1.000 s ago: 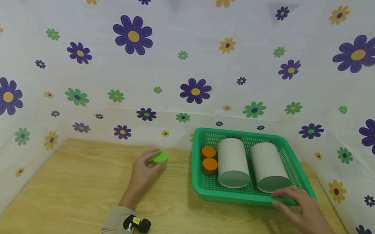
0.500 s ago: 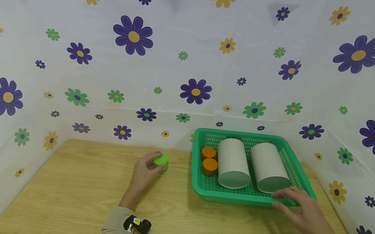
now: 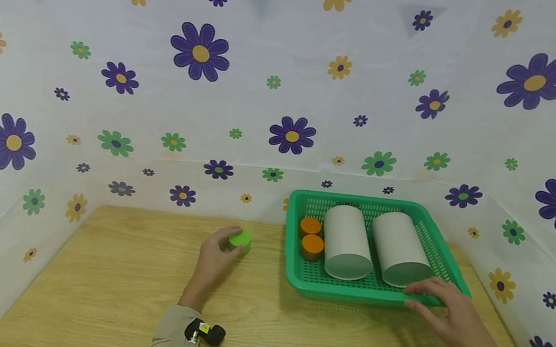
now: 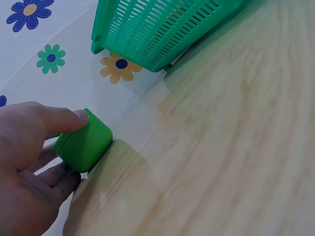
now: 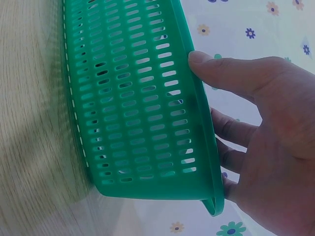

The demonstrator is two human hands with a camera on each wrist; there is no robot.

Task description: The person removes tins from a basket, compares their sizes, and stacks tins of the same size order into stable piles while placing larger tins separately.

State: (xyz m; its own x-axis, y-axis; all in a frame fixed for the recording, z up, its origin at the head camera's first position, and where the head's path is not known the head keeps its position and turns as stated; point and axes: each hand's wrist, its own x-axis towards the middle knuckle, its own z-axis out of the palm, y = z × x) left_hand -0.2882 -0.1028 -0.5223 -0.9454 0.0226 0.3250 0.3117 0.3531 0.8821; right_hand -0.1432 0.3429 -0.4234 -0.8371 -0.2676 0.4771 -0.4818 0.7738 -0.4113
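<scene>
Presently (head view), work appears part-way: one item out, four in. L. hand (image 3: 215,256), left of frame ctr., pinches green container (image 3: 242,240) betw. thumb and fingers. Said container sits just left of frame ctr., apart from green basket (image 3: 347,291), its base seemingly on wooden table (image 3: 134,284); L. wrist view, lower left, shows thumb on one side, fingers behind. R. hand (image 3: 450,316), lower right of frame, pinches near rim of basket, thumb on outer side, fingers past the edge (cf. R. wrist view); function prob. steadying.

Done, as far as shown: basket, right of ctr., holds rear orange container (image 3: 310,225) and front orange container (image 3: 313,246), close together at its left side; also left white cylinder (image 3: 346,239) and right white cylinder (image 3: 401,247), both lying lengthwise, w/ a gap betw. their near ends.

Left, by the same evidence: green container is outside basket and not let go. Judged step in hand: handling of this one item, either just gripped or about to be freed; one moment can't settle which. Other four appear settled, w/ no hand holding them.
</scene>
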